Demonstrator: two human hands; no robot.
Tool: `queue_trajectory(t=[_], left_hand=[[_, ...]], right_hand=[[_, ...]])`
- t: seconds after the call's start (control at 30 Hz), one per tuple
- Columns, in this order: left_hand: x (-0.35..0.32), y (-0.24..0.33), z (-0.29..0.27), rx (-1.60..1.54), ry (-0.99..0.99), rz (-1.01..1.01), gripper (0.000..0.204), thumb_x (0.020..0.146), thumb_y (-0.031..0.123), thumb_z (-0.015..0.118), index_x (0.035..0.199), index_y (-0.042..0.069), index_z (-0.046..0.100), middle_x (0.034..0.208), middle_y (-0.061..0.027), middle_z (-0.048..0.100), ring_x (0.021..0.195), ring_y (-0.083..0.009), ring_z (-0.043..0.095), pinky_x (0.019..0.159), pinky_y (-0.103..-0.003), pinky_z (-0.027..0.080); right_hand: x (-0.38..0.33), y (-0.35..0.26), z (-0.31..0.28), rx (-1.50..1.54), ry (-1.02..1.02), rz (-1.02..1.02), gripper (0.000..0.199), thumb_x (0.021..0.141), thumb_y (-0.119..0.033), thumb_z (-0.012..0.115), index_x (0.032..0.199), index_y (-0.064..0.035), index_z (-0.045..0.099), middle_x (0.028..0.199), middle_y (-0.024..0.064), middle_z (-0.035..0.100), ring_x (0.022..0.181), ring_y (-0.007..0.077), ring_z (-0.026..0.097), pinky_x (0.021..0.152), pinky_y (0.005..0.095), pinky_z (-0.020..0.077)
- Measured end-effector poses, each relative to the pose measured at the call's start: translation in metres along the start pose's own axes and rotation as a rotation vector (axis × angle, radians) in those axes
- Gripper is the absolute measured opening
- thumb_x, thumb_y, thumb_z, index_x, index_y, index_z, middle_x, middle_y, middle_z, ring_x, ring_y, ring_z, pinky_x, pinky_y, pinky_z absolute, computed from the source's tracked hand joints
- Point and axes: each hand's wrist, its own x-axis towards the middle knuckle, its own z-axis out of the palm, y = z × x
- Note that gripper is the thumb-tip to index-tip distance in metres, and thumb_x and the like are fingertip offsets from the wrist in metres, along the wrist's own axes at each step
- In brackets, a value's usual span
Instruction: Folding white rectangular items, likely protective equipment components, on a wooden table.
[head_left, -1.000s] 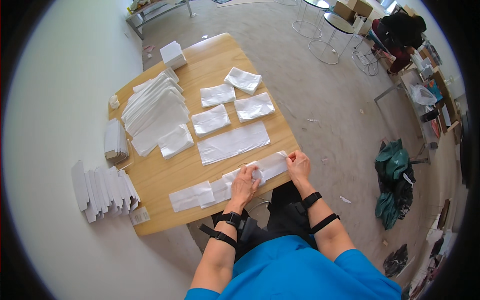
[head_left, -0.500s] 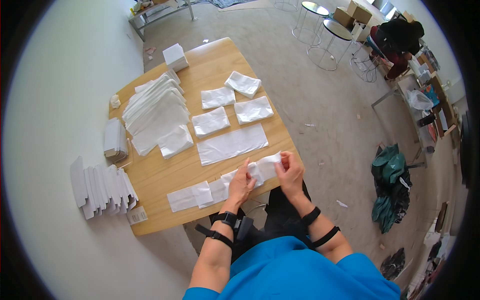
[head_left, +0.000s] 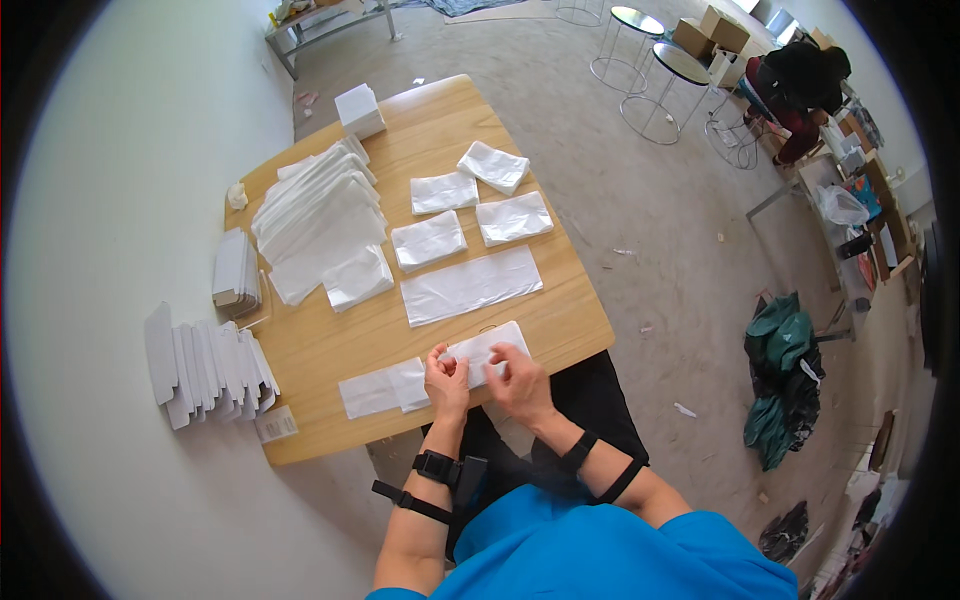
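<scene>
A thin white sheet (head_left: 505,345), folded into a short rectangle, lies at the near edge of the wooden table in front of me. My left hand (head_left: 447,382) is at its left end, thumb and fingers closed on the edge. My right hand (head_left: 522,388) hovers over its near right part with bent fingers apart, apparently not gripping it. To the left, a long flat white strip (head_left: 370,392) reaches toward my left hand. Beyond the folded sheet lies an unfolded white sheet (head_left: 472,286). Farther off are several folded white packets (head_left: 429,240).
A fanned pile of white sheets (head_left: 318,215) covers the table's left part. White card stacks (head_left: 235,272) and standing white folded cartons (head_left: 212,370) line the left wall. A white block (head_left: 360,110) sits at the far corner. Another person (head_left: 797,85) bends at a side table, right.
The sheet's right end has been folded over to the left. My right hand let go of that end and moved left; my left hand slid left and its fingers closed.
</scene>
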Motion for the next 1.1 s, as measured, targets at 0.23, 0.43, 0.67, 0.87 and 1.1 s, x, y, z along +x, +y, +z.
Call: queue_trajectory(t=[0.23, 0.43, 0.67, 0.87, 1.1], left_hand=[[0.004, 0.0, -0.006, 0.186, 0.077, 0.101, 0.055, 0.078, 0.015, 0.072, 0.126, -0.001, 0.048, 0.082, -0.0098, 0.067, 0.073, -0.0168, 0.063, 0.068, -0.03, 0.052], [0.007, 0.002, -0.006, 0.229, 0.046, 0.117, 0.058, 0.077, 0.011, 0.073, 0.128, -0.001, 0.047, 0.084, -0.009, 0.067, 0.073, -0.0142, 0.062, 0.068, -0.027, 0.051], [0.008, 0.003, -0.005, 0.3, 0.043, 0.145, 0.054, 0.076, 0.009, 0.072, 0.125, 0.0, 0.05, 0.08, -0.0072, 0.064, 0.068, -0.0152, 0.061, 0.066, -0.029, 0.051], [0.011, -0.006, -0.007, 0.394, 0.095, 0.296, 0.057, 0.073, 0.006, 0.071, 0.125, 0.0, 0.05, 0.081, -0.0079, 0.055, 0.062, -0.0177, 0.054, 0.062, -0.031, 0.048], [-0.004, 0.019, -0.025, 0.261, 0.108, 0.207, 0.055, 0.077, 0.01, 0.072, 0.126, 0.0, 0.049, 0.084, -0.006, 0.053, 0.066, -0.0171, 0.053, 0.063, -0.03, 0.047]], right_hand=[[0.029, 0.06, -0.016, -0.065, 0.206, 0.196, 0.014, 0.081, -0.015, 0.066, 0.079, -0.0018, 0.063, 0.07, 0.014, 0.064, 0.066, 0.0297, 0.064, 0.063, 0.0388, 0.0497], [0.04, 0.074, -0.009, -0.179, 0.152, 0.235, 0.018, 0.079, -0.018, 0.069, 0.079, -0.0005, 0.064, 0.068, 0.013, 0.065, 0.062, 0.0241, 0.064, 0.061, 0.0355, 0.0505], [0.046, 0.072, -0.006, -0.21, 0.127, 0.304, 0.016, 0.078, -0.017, 0.069, 0.075, -0.002, 0.063, 0.07, 0.0151, 0.065, 0.069, 0.0331, 0.064, 0.064, 0.042, 0.0501], [0.045, 0.075, -0.003, -0.223, 0.137, 0.301, 0.015, 0.078, -0.016, 0.069, 0.074, -0.0016, 0.063, 0.069, 0.0154, 0.064, 0.068, 0.0338, 0.064, 0.065, 0.0425, 0.0499], [0.041, 0.065, -0.005, -0.252, 0.145, 0.195, 0.016, 0.079, -0.014, 0.068, 0.076, -0.0006, 0.06, 0.075, 0.0166, 0.063, 0.072, 0.033, 0.063, 0.066, 0.0426, 0.0491]])
